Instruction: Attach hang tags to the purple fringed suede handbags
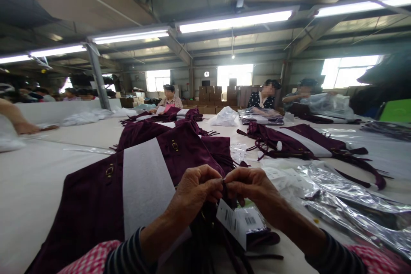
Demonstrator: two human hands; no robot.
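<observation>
My left hand [197, 188] and my right hand [253, 184] meet fingertip to fingertip, both closed in a pinch. What lies between the fingers is small and dark, mostly hidden. Just beneath them hangs a white printed tag [229, 220], and behind it a clear packet with a barcode label [250, 221]. The dark purple bag [91, 192] in front of me has gold buckles [109, 171] and a broad white paper band [144, 184] around it. Purple straps [263, 238] lie below my hands.
Another banded purple bag [298, 137] lies on the pale table [86, 130] at right, near clear plastic bags [359, 201]. White crumpled plastic [225, 116] stands further back. Co-workers sit across the table [168, 98], and another person's arm [19, 124] reaches in from the left.
</observation>
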